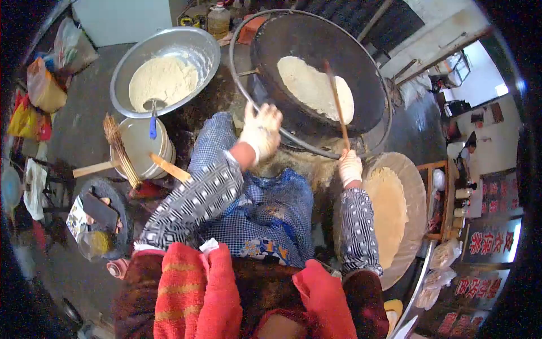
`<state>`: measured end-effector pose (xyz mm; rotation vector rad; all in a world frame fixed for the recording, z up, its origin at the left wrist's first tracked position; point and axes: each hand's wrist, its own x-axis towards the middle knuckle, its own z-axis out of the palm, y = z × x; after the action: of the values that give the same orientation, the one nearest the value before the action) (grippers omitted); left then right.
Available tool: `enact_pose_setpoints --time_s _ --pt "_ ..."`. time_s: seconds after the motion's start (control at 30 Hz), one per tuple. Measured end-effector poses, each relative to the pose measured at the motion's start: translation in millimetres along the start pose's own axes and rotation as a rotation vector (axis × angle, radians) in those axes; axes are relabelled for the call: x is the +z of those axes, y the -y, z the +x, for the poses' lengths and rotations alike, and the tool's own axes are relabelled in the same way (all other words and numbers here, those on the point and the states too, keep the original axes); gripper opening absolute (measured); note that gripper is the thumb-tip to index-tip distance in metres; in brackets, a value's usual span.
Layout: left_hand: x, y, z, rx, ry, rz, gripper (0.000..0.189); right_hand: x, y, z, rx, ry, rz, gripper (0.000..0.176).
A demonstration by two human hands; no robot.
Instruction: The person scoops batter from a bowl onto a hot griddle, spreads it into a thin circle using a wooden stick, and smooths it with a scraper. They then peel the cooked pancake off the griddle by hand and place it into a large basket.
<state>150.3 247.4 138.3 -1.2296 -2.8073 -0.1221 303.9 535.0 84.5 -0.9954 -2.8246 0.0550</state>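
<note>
My right hand (pixel 350 168), in a pale glove, is closed round the lower end of a long thin wooden stick (pixel 339 107). The stick reaches over a large round black griddle (pixel 265 53), crossing an oval pale sheet of batter (pixel 307 85) on it. My left hand (pixel 261 131), gloved too, is beside the griddle's near-left edge by the metal ring (pixel 232 62) around it. Its thumb stands apart from the fingers, and I see nothing held in it. At my right, a round pale flatbread (pixel 387 209) lies on a wide cloth-like round base (pixel 415 226).
A metal basin (pixel 121 73) of pale batter or dough, with a blue-handled ladle (pixel 153 127), stands at the left. Below it are a white bucket (pixel 166 144) with a straw brush (pixel 119 148) across it and a dark round board (pixel 125 206). A person (pixel 466 158) is far right.
</note>
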Motion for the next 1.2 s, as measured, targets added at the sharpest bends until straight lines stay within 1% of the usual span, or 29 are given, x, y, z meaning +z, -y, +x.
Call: enact_pose_setpoints --time_s 0.03,0.07,0.1,0.17,0.23,0.27,0.3,0.33,0.37,0.4,0.43,0.47,0.5,0.57,0.6,0.63,0.7,0.77,0.8,0.83,0.9,0.97,1.03,1.07,1.1,1.13,1.2 --pt "12.4 -15.3 -10.0 0.086 -0.047 -0.032 0.062 2.5 -9.3 6.8 0.05 -0.008 0.065 0.027" --pt "29.8 -23.3 -14.4 0.088 -0.089 -0.03 0.061 -2.0 -2.9 7.0 0.037 -0.069 0.01 0.025" --pt "45.9 -29.2 -17.0 0.094 -0.131 -0.031 0.06 -4.1 1.5 5.2 0.055 -0.079 0.012 0.025" --pt "62.1 -21.0 -15.3 0.107 -0.228 0.043 0.057 -11.5 11.1 6.4 -0.087 -0.001 0.284 0.03" --pt "59.7 -13.7 -14.5 0.111 -0.218 0.017 0.051 -56.6 45.1 -18.3 -0.22 0.178 0.021 0.031" --pt "75.2 -8.2 -10.6 0.114 -0.218 0.046 0.051 -32.7 30.2 -13.5 -0.036 0.143 0.035 0.03" --pt "63.4 -6.3 -10.7 0.116 -0.129 0.105 0.055 -10.2 15.4 -6.5 0.146 0.106 0.056 0.03" --pt "55.7 -4.3 -11.4 0.113 -0.059 0.155 0.06 -20.2 12.3 0.0 0.179 0.073 0.055 0.03" --pt "55.4 -2.0 -10.4 0.089 0.006 0.161 0.066 -30.8 15.3 3.1 0.168 0.094 0.107 0.03" --pt "53.0 0.0 -10.1 0.083 0.019 0.19 0.067 -38.2 21.5 5.0 0.147 0.12 0.162 0.031" --pt "50.0 2.6 -7.2 0.069 0.034 0.221 0.068 -42.3 29.8 7.8 0.14 0.163 0.13 0.035" --pt "48.0 5.1 -5.8 0.048 0.08 0.186 0.07 -34.5 29.3 8.2 0.115 0.155 0.151 0.037" --pt "52.1 8.8 -3.2 0.046 0.079 0.189 0.07 -19.9 25.2 7.9 0.084 0.153 0.168 0.039" --pt "67.5 19.0 -0.4 0.041 0.018 0.221 0.07 19.7 -5.7 21.5 0.045 0.154 -0.005 0.04" --pt "47.0 16.0 -4.6 0.032 0.008 0.179 0.067 -19.1 9.5 14.2 0.172 0.102 0.095 0.04" --pt "47.5 17.3 -2.3 0.017 0.021 0.182 0.067 -15.3 8.7 19.2 0.165 0.068 0.056 0.039" --pt "50.4 25.4 -1.1 0.014 -0.03 0.162 0.063 -16.2 13.1 21.7 0.061 0.034 0.102 0.039" --pt "46.1 29.1 0.7 -0.013 -0.047 0.129 0.061 -27.3 27.0 5.6 -0.019 0.051 0.043 0.037" --pt "45.9 31.5 2.5 -0.026 -0.07 0.126 0.059 -25.2 25.8 -4.0 -0.058 0.104 0.049 0.036" --pt "46.1 33.6 1.8 -0.032 -0.092 0.122 0.058 -35.9 20.4 -9.7 -0.15 0.171 0.024 0.036" --pt "54.7 44.7 4.3 -0.027 -0.134 0.144 0.054 8.7 -28.3 16.0 0.019 0.077 0.123 0.034" --pt "65.5 56.7 12.5 -0.044 -0.156 0.184 0.055 -2.8 -10.8 20.2 0.065 0.002 0.051 0.034" --pt "45.1 54.4 14.2 -0.099 -0.082 0.193 0.054 -14.9 10.1 4.7 0.014 0.016 0.056 0.034" --pt "35.1 50.0 14.1 -0.124 -0.049 0.216 0.053 -16.1 17.2 -9.8 -0.067 0.049 0.086 0.035" --pt "18.4 39.6 14.3 -0.13 0.002 0.111 0.056 -19.6 21.9 -9.3 -0.151 0.079 0.111 0.035" --pt "17.2 26.0 11.2 -0.077 -0.045 0.051 0.056 -20.6 19.8 -2.5 -0.171 0.082 0.102 0.035" --pt "16.7 -6.3 -2.3 0.048 -0.095 -0.016 0.056 -16.3 -0.1 7.0 0.023 0.098 0.092 0.034"
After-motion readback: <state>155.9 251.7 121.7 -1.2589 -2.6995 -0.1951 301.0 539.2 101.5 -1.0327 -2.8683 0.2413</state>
